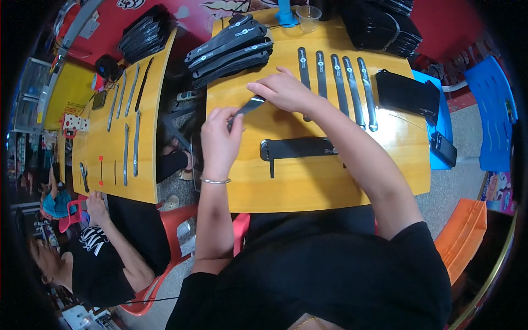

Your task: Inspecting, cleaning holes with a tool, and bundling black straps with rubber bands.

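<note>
In front of me, a short dark strap (248, 106) is stretched between my hands above the yellow table (324, 190). My left hand (221, 135) is closed, pinching the strap's lower end. At its upper end my right hand (283, 91) is closed over the strap; its palm side is hidden. Below them a wider black band (300, 147) lies crosswise on the table, its right part covered by my right forearm. A thin black strip (271, 169) sticks out from its left end toward me.
Several straps (338, 82) lie in a row at the right, beside a stack of black pieces (407, 93) and a phone (443, 148). A pile of straps (234, 49) and a plastic cup (308, 19) stand farther back. A co-worker (104, 253) sits left at another table (146, 190).
</note>
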Demonstrator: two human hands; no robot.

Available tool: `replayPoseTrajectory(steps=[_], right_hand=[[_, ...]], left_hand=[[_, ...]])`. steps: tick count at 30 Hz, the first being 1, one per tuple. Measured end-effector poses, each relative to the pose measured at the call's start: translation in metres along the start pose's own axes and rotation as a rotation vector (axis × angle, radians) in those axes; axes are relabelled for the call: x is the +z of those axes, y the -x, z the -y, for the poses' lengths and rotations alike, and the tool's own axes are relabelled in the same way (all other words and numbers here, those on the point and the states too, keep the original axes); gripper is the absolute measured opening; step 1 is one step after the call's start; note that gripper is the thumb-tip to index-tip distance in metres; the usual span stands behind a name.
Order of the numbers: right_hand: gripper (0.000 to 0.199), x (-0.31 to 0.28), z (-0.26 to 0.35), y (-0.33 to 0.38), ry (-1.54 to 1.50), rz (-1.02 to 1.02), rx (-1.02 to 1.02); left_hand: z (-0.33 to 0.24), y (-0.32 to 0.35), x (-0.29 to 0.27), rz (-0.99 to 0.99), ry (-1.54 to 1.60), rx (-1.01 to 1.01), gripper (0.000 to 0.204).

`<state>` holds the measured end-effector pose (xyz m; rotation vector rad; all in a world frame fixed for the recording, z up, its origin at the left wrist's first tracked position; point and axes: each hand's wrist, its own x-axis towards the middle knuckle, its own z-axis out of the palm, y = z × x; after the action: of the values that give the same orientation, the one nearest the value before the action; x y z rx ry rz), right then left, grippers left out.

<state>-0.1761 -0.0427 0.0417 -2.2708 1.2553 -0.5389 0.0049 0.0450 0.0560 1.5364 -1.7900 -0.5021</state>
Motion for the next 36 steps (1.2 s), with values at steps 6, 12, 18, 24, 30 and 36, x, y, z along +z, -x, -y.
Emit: replayPoseTrajectory(steps=[6,12,18,24,30,36], right_hand=[[0.022,-0.059,0.038,0.09,-0.295,0.161,-0.067],[0.017,-0.063,0.017,0.182,-0.334,0.122,0.044],[0.011,-0.047,0.014,0.227,-0.485,-0.024,0.268],[0.015,-0.02,0.001,0.24,-0.637,-0.226,0.444],[0.015,-0.015,0.001,0.237,-0.766,-0.347,0.529],[0.016,-0.013,-0.006,0.234,-0.573,-0.384,0.47]], left_hand=[[-0.014,0.028,-0.039,0.154,0.357,-0.095,0.009],[-0.016,0.07,-0.024,0.426,0.61,-0.287,0.017],[-0.016,0.086,-0.012,0.538,0.703,-0.461,0.016],[-0.003,0.087,-0.003,0.394,0.696,-0.561,0.009],[-0.002,0.084,0.006,0.331,0.672,-0.565,0.01],[0.003,0.072,0.018,0.293,0.638,-0.562,0.008]])
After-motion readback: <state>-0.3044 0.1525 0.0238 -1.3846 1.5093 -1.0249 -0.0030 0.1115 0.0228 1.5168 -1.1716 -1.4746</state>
